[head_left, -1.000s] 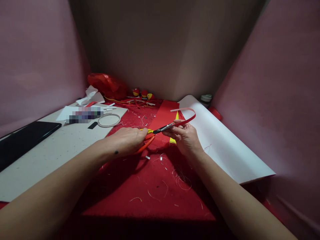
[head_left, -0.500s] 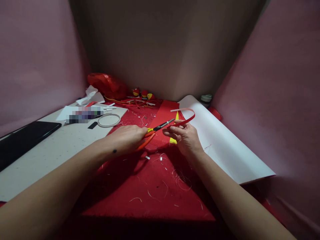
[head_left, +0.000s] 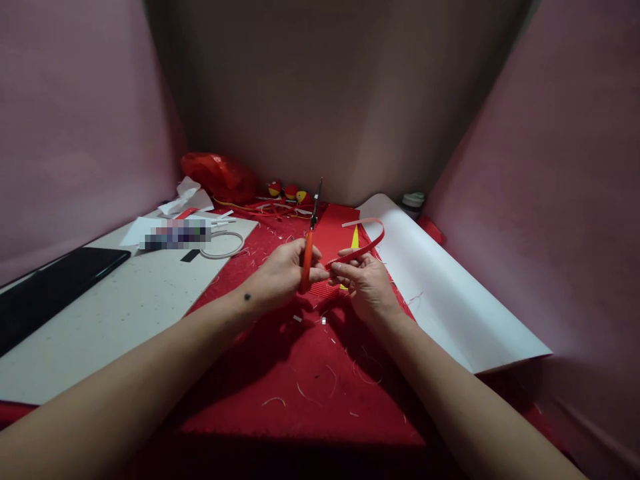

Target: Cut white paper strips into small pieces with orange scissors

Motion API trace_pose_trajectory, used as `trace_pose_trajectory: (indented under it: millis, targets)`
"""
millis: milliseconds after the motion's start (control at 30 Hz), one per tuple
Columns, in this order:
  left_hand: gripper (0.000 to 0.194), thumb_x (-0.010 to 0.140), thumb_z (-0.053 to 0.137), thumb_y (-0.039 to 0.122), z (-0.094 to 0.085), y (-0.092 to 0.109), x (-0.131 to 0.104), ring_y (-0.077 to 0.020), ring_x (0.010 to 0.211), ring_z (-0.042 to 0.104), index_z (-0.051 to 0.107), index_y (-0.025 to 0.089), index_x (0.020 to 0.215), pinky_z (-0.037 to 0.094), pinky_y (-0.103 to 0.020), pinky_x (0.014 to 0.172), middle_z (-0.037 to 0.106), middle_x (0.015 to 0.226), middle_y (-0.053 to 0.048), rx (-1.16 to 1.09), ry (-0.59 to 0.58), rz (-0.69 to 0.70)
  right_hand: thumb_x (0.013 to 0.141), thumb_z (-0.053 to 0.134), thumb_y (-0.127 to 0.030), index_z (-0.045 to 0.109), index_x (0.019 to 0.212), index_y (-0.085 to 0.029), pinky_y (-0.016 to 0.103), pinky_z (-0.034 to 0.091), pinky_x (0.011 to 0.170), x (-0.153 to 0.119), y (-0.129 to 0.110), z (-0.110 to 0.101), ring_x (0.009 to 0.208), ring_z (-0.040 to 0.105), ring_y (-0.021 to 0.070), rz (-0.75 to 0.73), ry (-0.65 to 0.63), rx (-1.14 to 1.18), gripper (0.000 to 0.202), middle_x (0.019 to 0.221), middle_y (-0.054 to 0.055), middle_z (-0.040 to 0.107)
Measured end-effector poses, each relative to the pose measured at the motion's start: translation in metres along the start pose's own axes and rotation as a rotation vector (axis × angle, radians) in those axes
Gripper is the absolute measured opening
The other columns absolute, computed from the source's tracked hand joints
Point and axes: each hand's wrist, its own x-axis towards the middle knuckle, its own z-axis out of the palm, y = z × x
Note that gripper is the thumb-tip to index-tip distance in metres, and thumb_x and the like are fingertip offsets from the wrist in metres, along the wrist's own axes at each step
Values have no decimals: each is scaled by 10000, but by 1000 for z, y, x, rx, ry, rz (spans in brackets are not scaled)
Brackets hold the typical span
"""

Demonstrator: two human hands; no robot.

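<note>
My left hand (head_left: 287, 270) is closed on a pair of scissors (head_left: 309, 260) with orange handles, and the dark blades point up and away. Its fingertips come close to the near end of a red strip (head_left: 373, 245); whether they touch it I cannot tell. Between the thumb and fingers of my right hand (head_left: 367, 283) that strip is pinched, curling up and back to the left with a pale underside. Beneath both hands lies red ribbed sheet material (head_left: 340, 227), with a yellow piece (head_left: 355, 237) showing beside it.
A red cloth (head_left: 300, 413) with thread scraps covers the table. At left are a pale board (head_left: 125, 320), a black phone-like slab (head_left: 65, 280) and a coiled ring (head_left: 223, 245). A curled white sheet (head_left: 440, 287) lies at right. Small red-and-yellow figures (head_left: 290, 192) and a red bag (head_left: 217, 177) stand behind.
The scissors have swung from pointing right at the strip to pointing upward. My left hand has turned and moved right, its fingertips closer to my right hand, which still pinches the strip.
</note>
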Motion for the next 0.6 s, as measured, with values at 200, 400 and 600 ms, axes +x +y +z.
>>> trace_pose_trajectory:
  millis: [200,400,600]
  targets:
    - [206,641,629,228,4,-3,2,-60,487,398,490,147,770,307,-200,450,488,599,44,-29,38,-10,567,667,-121,515,762,-161,249,446,518,-5,1,6,526,585,115,51,-27,21,250,607,-21,587]
    - [198,610,606,135,0,-2,3,-46,446,376,493,148,771,294,-189,426,451,546,67,-73,66,-50,595,629,-146,484,771,-169,257,458,504,1,-3,-2,530,581,118,45,-10,-28,230,642,-18,564]
    - [210,598,592,104,-13,2,5,-41,416,404,487,157,772,287,-183,400,464,547,60,-181,88,-99,648,502,-106,459,918,-212,278,482,540,19,-16,-29,638,529,116,-401,330,-533,293,872,18,499]
